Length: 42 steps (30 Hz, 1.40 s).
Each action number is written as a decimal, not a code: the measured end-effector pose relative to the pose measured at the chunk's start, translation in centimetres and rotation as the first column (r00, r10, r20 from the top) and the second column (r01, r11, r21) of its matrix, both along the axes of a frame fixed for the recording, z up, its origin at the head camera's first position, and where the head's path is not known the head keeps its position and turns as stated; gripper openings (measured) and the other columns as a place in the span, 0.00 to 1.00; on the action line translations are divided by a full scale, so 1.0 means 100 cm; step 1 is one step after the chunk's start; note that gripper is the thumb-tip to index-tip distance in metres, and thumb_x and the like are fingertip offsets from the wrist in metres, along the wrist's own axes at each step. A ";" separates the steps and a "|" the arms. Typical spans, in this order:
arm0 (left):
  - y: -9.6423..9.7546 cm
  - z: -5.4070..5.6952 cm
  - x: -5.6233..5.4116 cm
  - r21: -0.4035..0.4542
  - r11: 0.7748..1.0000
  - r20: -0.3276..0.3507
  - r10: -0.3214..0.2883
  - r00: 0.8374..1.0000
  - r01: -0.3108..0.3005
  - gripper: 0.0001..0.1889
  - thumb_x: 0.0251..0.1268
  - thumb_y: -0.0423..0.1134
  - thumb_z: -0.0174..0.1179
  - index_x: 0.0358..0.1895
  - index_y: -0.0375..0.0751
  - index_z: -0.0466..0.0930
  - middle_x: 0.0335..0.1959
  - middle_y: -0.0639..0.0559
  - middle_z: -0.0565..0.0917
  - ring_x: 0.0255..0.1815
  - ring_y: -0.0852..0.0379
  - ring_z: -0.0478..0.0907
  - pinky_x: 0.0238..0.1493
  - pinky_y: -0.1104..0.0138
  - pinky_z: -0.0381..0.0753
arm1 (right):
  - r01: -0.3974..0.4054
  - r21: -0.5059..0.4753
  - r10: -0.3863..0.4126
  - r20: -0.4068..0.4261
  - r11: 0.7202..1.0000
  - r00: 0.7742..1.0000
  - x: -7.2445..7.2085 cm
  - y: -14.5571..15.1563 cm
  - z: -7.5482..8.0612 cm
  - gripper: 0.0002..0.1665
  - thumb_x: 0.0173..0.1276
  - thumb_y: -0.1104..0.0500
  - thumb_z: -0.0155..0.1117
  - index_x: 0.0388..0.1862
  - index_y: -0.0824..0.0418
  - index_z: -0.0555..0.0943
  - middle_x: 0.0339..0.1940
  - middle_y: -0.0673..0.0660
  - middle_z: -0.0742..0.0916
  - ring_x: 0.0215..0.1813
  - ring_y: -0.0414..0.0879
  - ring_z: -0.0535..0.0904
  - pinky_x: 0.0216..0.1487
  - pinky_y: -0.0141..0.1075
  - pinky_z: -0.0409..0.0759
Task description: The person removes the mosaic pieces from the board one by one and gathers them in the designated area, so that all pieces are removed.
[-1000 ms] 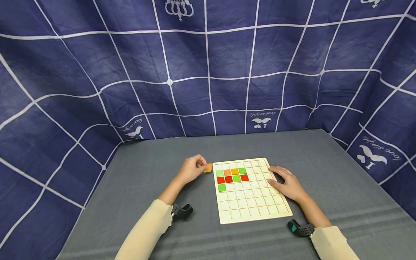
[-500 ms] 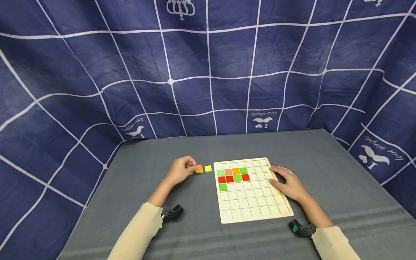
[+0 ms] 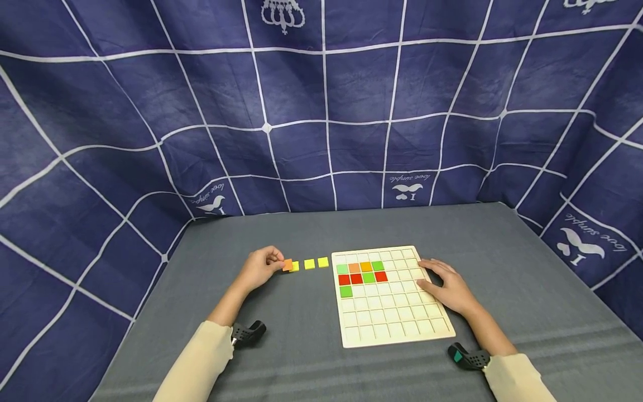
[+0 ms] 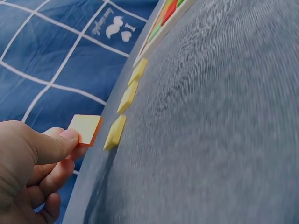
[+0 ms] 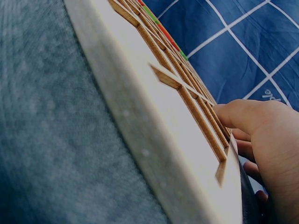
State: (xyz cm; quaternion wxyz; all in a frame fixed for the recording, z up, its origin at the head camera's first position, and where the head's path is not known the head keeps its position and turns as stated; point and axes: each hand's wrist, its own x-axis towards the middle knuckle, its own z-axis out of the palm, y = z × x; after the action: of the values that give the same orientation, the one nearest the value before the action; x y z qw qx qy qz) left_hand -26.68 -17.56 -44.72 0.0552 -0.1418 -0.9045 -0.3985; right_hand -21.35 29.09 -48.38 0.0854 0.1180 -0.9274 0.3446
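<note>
My left hand (image 3: 257,271) pinches an orange square tile (image 3: 287,265) between thumb and fingers, left of the board. Seen from the left wrist, the orange tile (image 4: 86,129) is held up off the table, its other fingers curled below. Just right of it, a yellow tile (image 3: 295,267) begins a short row with a second yellow tile (image 3: 308,264) and a third yellow tile (image 3: 323,262). My right hand (image 3: 449,287) lies against the right edge of the pale wooden grid board (image 3: 392,329), its fingers loosely extended over the rim. The right wrist view shows the thumb touching the board.
Green, orange and red tiles fill several cells in the board's upper left, among them a lone green tile (image 3: 346,291) in a lower row. A grey cloth (image 3: 281,357) covers the table. A blue curtain (image 3: 321,100) with white lines hangs behind and at both sides.
My left hand has moved leftward with the orange tile, away from the board. Three yellow tiles now show in a row where it passed. The right hand stays on the board's edge.
</note>
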 end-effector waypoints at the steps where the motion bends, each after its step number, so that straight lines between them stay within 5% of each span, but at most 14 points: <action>1: -0.002 -0.001 0.000 -0.004 1.000 -0.002 0.001 1.000 -0.001 0.05 0.60 0.31 0.68 0.33 0.38 0.80 0.29 0.52 0.82 0.28 0.58 0.77 0.32 0.64 0.74 | 0.000 0.003 0.000 0.001 1.000 1.000 0.000 0.000 0.000 0.32 0.68 0.48 0.66 0.65 0.64 0.74 0.67 0.71 0.72 0.70 0.67 0.60 0.63 0.65 0.57; 20: -0.033 -0.013 -0.009 0.022 1.000 0.052 -0.001 0.999 0.000 0.04 0.60 0.28 0.67 0.33 0.34 0.79 0.27 0.50 0.81 0.28 0.57 0.75 0.32 0.66 0.73 | 0.001 0.007 -0.001 0.006 1.000 1.000 0.000 0.000 0.001 0.32 0.67 0.48 0.66 0.65 0.64 0.74 0.67 0.70 0.72 0.71 0.67 0.60 0.64 0.64 0.56; 29: -0.034 -0.013 -0.013 0.016 1.000 0.104 -0.005 0.995 0.003 0.05 0.60 0.29 0.67 0.36 0.33 0.80 0.29 0.50 0.82 0.29 0.58 0.76 0.33 0.66 0.74 | 0.010 0.009 -0.010 0.010 1.000 1.000 0.000 -0.001 0.000 0.33 0.68 0.47 0.65 0.65 0.63 0.74 0.67 0.70 0.72 0.70 0.67 0.60 0.64 0.65 0.57; 42: -0.031 -0.013 -0.015 -0.007 1.000 0.075 -0.020 0.997 0.021 0.03 0.60 0.28 0.66 0.35 0.33 0.82 0.28 0.50 0.82 0.28 0.58 0.76 0.31 0.67 0.74 | 0.014 0.016 -0.014 0.019 1.000 1.000 -0.001 0.001 -0.003 0.34 0.67 0.47 0.66 0.66 0.64 0.74 0.68 0.70 0.72 0.71 0.67 0.60 0.64 0.64 0.57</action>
State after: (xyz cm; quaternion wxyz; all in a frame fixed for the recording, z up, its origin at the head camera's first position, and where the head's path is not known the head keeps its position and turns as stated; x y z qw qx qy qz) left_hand -28.17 -20.65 -45.99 0.0167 -0.1363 -0.9059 -0.4005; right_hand -21.43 29.17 -48.68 0.0779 0.1089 -0.9317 0.3377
